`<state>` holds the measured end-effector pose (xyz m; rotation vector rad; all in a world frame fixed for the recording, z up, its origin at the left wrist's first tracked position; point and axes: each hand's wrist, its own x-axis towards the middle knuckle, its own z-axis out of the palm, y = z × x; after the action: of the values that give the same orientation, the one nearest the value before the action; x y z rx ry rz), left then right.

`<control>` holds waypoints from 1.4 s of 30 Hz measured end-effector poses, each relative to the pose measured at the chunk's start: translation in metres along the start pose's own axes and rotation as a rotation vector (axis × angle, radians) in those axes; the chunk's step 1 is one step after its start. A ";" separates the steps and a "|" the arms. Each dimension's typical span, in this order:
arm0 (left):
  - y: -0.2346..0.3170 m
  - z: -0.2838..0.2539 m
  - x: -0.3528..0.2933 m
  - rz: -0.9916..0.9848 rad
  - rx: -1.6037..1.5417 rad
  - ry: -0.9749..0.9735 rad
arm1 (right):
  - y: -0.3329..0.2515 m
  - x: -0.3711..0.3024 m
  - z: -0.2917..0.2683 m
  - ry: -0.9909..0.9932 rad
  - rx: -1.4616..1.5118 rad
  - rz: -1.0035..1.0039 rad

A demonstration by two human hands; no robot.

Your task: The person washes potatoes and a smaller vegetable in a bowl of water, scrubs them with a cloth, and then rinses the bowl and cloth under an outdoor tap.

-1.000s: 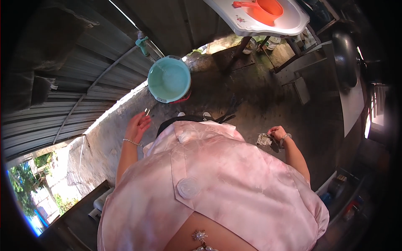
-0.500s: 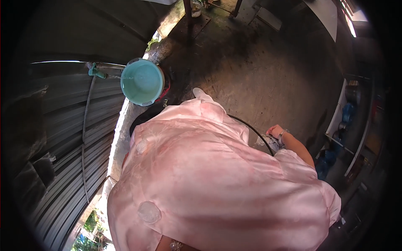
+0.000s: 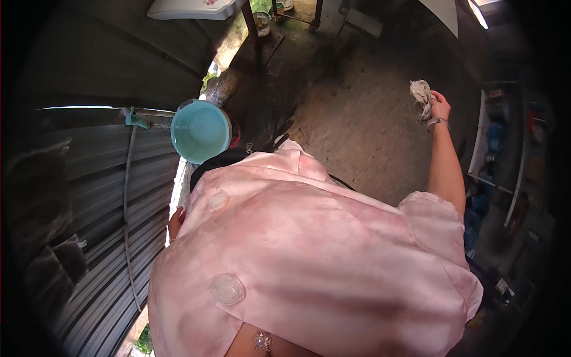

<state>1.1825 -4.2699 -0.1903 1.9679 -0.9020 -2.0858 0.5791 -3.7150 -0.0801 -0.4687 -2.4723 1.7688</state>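
Observation:
Out to the right, my right hand (image 3: 440, 108) grips a crumpled greyish rag (image 3: 421, 97), which sticks up past the fingers above the floor. A bracelet circles that wrist. My left hand (image 3: 176, 222) shows only in part at the left edge of my pink shirt (image 3: 309, 256); its fingers are mostly hidden, and what it touches cannot be made out. Ahead of it stands a round light-blue tub (image 3: 201, 132) with water in it. A thin stream runs into the tub from a green tap (image 3: 135, 119) on the left.
Corrugated metal sheeting (image 3: 95, 238) lines the left side, with a thin pipe (image 3: 126, 202) along it. A dark worn floor (image 3: 363, 131) spreads ahead. Shelving with blue items (image 3: 493, 138) stands at right. At the top are a white tabletop (image 3: 193, 8) and a small bucket (image 3: 262, 24).
My right hand has swung up and outward from beside my body, lifting the rag with it. Part of my left hand has come into sight. Water still runs into the tub.

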 end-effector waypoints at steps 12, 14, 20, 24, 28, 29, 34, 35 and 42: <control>0.010 0.048 0.014 0.207 0.174 -0.205 | -0.013 -0.070 0.139 -0.355 0.139 0.078; 0.006 0.051 0.007 -0.039 -0.060 -0.047 | 0.017 -0.075 0.132 -0.340 0.010 0.159; -0.005 0.041 0.019 -0.059 0.001 -0.037 | 0.086 -0.124 0.090 -0.264 -0.015 0.544; -0.022 0.035 0.026 -0.005 0.022 -0.087 | 0.066 -0.176 0.079 -0.305 -0.224 0.604; -0.038 0.033 0.034 -0.054 -0.063 -0.075 | 0.082 -0.183 0.067 -0.333 -0.325 0.610; -0.041 0.032 0.034 -0.060 -0.155 -0.081 | 0.082 -0.184 0.067 -0.354 -0.344 0.607; -0.035 0.022 0.039 -0.089 -0.138 -0.049 | 0.082 -0.183 0.076 -0.483 -0.394 0.572; -0.034 0.020 0.045 -0.070 -0.159 -0.055 | 0.081 -0.180 0.079 -0.520 -0.398 0.560; -0.050 0.026 0.082 0.043 -0.235 -0.042 | 0.082 -0.157 0.118 -0.543 -0.486 0.361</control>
<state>1.1614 -4.2609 -0.2870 1.7778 -0.6637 -2.1074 0.7184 -3.8430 -0.1773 -0.5470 -3.4222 1.5351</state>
